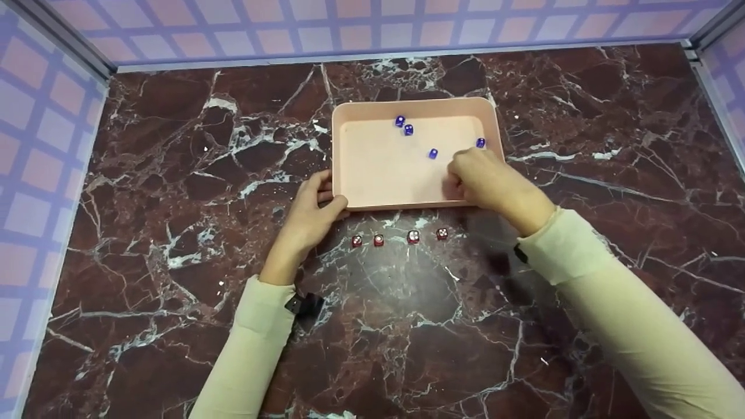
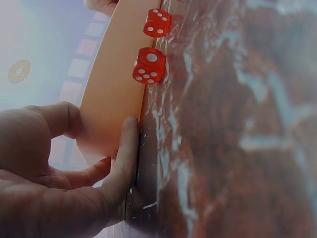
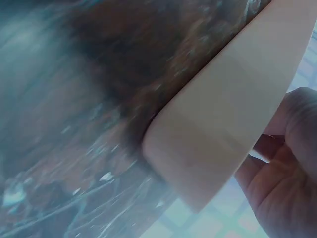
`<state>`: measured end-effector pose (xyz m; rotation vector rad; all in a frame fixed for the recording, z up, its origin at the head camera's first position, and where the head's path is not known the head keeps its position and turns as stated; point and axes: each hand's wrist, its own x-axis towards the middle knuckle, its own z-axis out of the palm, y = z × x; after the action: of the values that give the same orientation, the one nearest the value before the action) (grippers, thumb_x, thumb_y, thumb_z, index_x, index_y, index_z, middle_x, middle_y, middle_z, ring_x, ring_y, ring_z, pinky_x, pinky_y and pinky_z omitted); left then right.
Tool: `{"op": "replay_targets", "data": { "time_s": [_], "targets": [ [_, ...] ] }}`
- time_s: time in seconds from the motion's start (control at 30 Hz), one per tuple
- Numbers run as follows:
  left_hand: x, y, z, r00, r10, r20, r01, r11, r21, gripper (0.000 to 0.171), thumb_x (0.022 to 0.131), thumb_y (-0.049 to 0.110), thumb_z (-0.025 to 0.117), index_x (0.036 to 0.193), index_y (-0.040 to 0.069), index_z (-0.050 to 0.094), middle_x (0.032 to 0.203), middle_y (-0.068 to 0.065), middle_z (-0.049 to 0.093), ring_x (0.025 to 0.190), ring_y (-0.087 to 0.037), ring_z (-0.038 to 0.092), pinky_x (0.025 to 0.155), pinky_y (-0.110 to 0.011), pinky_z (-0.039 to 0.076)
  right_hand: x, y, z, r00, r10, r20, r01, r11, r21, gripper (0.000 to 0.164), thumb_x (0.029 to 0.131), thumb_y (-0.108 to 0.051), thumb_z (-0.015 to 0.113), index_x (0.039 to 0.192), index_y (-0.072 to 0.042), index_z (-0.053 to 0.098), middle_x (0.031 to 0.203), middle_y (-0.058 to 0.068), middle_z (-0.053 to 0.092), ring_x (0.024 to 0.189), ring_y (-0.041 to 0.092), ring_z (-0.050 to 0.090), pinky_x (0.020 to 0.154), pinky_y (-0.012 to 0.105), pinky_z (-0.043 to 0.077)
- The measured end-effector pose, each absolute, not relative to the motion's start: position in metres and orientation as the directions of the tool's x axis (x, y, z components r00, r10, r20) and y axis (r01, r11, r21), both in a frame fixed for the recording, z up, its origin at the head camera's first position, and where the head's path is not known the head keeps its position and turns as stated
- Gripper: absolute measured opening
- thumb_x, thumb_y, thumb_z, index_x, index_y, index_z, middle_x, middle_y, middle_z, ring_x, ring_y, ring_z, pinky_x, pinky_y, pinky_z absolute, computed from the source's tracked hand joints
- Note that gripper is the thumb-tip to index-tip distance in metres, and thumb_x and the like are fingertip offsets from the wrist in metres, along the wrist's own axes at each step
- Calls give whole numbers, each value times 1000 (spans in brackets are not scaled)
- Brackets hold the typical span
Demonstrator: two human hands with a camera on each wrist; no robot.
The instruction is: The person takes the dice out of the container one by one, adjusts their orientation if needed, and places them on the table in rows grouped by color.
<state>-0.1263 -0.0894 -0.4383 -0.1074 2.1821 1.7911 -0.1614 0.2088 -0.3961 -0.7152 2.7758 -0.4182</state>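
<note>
A shallow pink tray (image 1: 378,157) stands on the marbled surface, with several blue dice (image 1: 408,130) lying scattered inside it. My left hand (image 1: 311,212) holds the tray's near left corner, thumb at the rim and fingers along the outer wall. Over the tray's near right part, my right hand (image 1: 483,177) reaches inside with bent fingers. Its fingertips are hidden by the hand and the tray wall, so I cannot tell whether they pinch anything. In front of the tray sit several red dice (image 1: 413,236) in a loose row; the left wrist view shows two of these red dice (image 2: 149,66) close up.
The dark red marbled tabletop (image 1: 174,326) extends around the tray on all sides. Checked pink and lilac panels (image 1: 302,29) border it at the back and both sides.
</note>
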Motion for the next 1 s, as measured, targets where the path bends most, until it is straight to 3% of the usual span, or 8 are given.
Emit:
{"op": "replay_targets", "data": {
  "time_s": [0.6, 0.8, 1.0],
  "targets": [
    [-126, -92, -435, -941, 136, -310, -282, 191, 940, 64, 96, -2, 58, 156, -5, 40, 148, -25, 38, 126, -33, 55, 100, -33, 64, -160, 218, -393, -865, -486, -128, -423, 841, -338, 31, 68, 19, 59, 71, -5, 77, 78, 14, 71, 70, 33, 60, 63, 49, 58],
    [-127, -92, -433, -944, 132, -301, -271, 207, 940, 63, 95, -1, 58, 156, -6, 40, 147, -25, 39, 126, -33, 57, 98, -32, 65, -162, 213, -390, -876, -459, -147, -404, 866, -294, 21, 69, 16, 60, 65, -2, 71, 71, 16, 65, 68, 36, 57, 63, 52, 57],
    [-125, -88, -436, -946, 139, -292, -256, 229, 939, 64, 94, 1, 59, 155, -6, 41, 146, -25, 39, 127, -33, 57, 96, -31, 65, -159, 213, -391, -881, -447, -155, -398, 877, -268, 23, 70, 16, 62, 60, -4, 65, 68, 16, 63, 67, 39, 59, 64, 55, 59]
  ]
}}
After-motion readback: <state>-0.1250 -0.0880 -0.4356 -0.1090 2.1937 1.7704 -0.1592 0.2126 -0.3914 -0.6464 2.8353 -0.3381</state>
